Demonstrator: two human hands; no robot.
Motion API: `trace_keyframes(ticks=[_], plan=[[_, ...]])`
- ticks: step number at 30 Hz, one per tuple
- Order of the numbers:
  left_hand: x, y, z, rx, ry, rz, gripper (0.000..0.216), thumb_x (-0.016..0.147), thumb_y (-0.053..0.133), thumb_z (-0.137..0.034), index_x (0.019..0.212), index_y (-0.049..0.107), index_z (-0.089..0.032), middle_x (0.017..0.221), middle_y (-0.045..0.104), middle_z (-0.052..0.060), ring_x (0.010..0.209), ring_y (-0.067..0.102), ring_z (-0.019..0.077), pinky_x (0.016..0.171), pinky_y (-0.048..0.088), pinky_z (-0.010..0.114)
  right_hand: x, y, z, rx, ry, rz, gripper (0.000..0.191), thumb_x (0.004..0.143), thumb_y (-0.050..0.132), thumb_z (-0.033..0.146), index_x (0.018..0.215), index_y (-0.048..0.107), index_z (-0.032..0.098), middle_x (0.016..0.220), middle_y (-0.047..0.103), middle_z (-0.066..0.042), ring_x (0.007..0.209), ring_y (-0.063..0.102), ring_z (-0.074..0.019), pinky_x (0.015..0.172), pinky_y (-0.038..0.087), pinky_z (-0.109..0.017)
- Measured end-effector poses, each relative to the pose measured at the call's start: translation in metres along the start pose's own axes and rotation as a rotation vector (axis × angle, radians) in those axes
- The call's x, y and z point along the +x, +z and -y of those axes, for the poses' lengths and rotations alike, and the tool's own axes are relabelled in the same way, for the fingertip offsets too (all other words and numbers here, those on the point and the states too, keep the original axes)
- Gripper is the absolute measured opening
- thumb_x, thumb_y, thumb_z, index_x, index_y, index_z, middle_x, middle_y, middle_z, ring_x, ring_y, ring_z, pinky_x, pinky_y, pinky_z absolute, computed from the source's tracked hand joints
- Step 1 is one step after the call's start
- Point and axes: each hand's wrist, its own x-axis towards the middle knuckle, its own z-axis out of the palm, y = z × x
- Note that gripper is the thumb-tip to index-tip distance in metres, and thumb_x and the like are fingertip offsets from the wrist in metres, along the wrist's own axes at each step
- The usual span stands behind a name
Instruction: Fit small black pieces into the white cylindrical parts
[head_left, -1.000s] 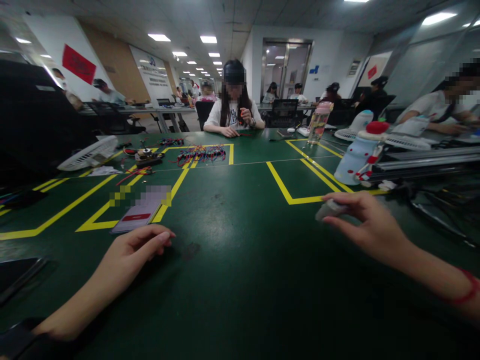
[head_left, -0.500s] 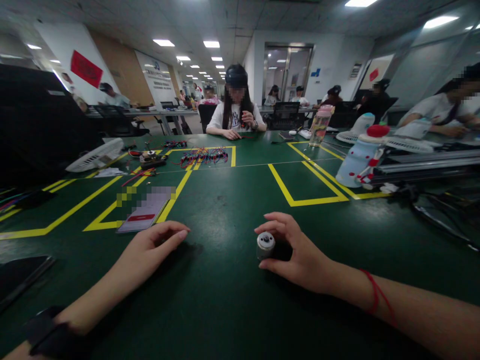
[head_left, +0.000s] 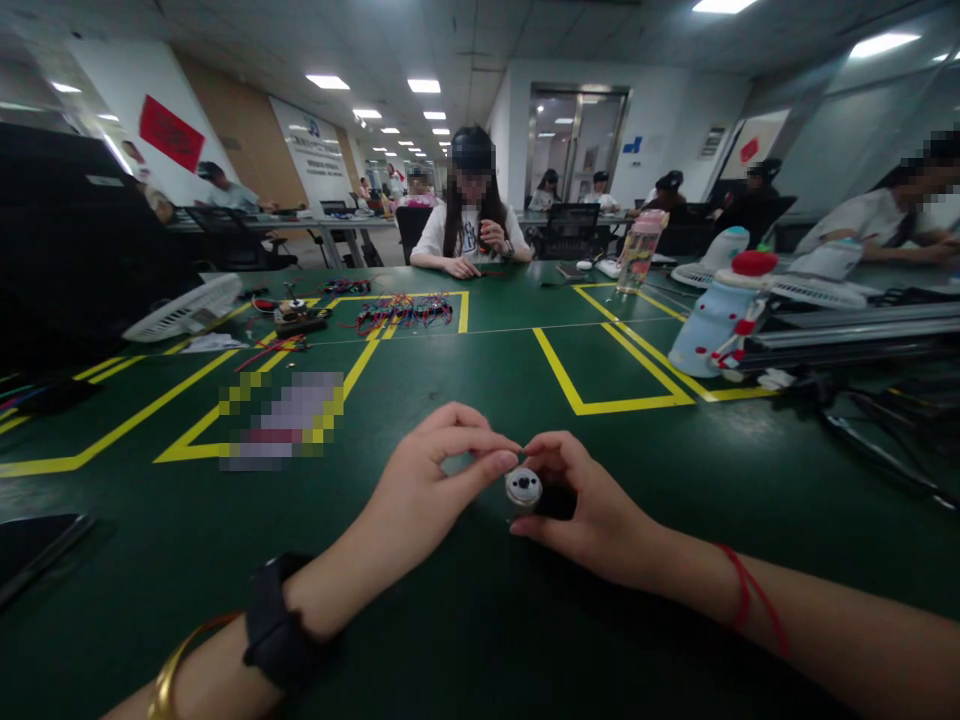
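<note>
A small cylindrical metal motor (head_left: 523, 489) stands upright on the green table, its round end face with a central boss and small holes turned up. My right hand (head_left: 589, 510) is closed around it from the right, thumb at the near side and fingers at the far side. Beside the motor's upper left edge, my left hand (head_left: 442, 470) is closed in a pinch, thumb and fingertips together. Its fingertips come close to those of my right hand. Whatever sits in that pinch, if anything, is too small or hidden to make out.
Left of my hands lies a blurred-out phone-like slab (head_left: 289, 425). Beyond it are bundled coloured wires (head_left: 409, 313) and a white fan (head_left: 180, 308). A blue bottle (head_left: 709, 325), metal profiles (head_left: 847, 335) and black cables (head_left: 885, 440) lie right. Opposite sits a person (head_left: 471, 220).
My left hand has moved right, from near the slab to the motor's top edge. My right hand keeps its grip; the motor appears shifted slightly left.
</note>
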Motion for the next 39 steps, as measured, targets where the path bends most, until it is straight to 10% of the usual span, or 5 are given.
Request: trace_keyframes(ticks=[13,22,28,33,39], plan=[[-0.023,0.011,0.027,0.258,-0.135,0.207,0.023,0.082,0.068,-0.042,0.103,0.076,-0.038,0.109,0.069,0.003,0.103,0.058,0.0275,0.089,0.043,0.045,-0.003,0.000,-0.003,-0.178,-0.009,-0.093,0.052,0.075,0.067,0.027,0.119,0.040,0.023,0.105,0.058,-0.003,0.094,0.058,-0.0127,0.083,0.049,-0.030],[-0.047,-0.079,0.072,-0.347,-0.544,-0.260,0.026,0.088,0.058,-0.040,0.094,0.069,-0.017,0.080,0.069,0.002,0.066,0.061,0.0162,0.061,0.050,0.028,-0.002,0.000,0.005,-0.198,0.043,-0.062,0.046,0.077,0.066,0.028,0.118,0.044,0.023,0.106,0.057,-0.002,0.091,0.057,-0.0115,0.080,0.049,-0.029],[-0.064,-0.097,0.096,-0.360,-0.561,-0.336,0.026,0.091,0.053,-0.042,0.095,0.063,-0.018,0.074,0.067,0.000,0.058,0.059,0.0143,0.051,0.045,0.025,0.002,-0.008,0.003,-0.180,0.060,-0.165,0.043,0.081,0.065,0.033,0.119,0.048,0.023,0.116,0.057,-0.005,0.103,0.057,-0.0148,0.093,0.049,-0.034],[-0.065,-0.096,0.101,-0.337,-0.540,-0.279,0.027,0.092,0.053,-0.045,0.096,0.063,-0.019,0.077,0.067,0.000,0.061,0.060,0.0143,0.053,0.045,0.025,-0.011,-0.076,-0.014,-0.239,0.175,-0.424,0.056,0.081,0.063,0.044,0.129,0.045,0.022,0.117,0.058,-0.009,0.101,0.060,-0.0193,0.090,0.051,-0.037],[-0.064,-0.097,0.104,-0.371,-0.566,-0.299,0.035,0.093,0.047,-0.051,0.095,0.064,-0.020,0.075,0.067,0.001,0.061,0.061,0.0150,0.053,0.046,0.026,-0.072,-0.206,-0.055,-0.838,0.541,-0.718,0.062,0.076,0.058,0.052,0.130,0.048,0.023,0.113,0.058,-0.012,0.086,0.060,-0.0238,0.074,0.049,-0.040]])
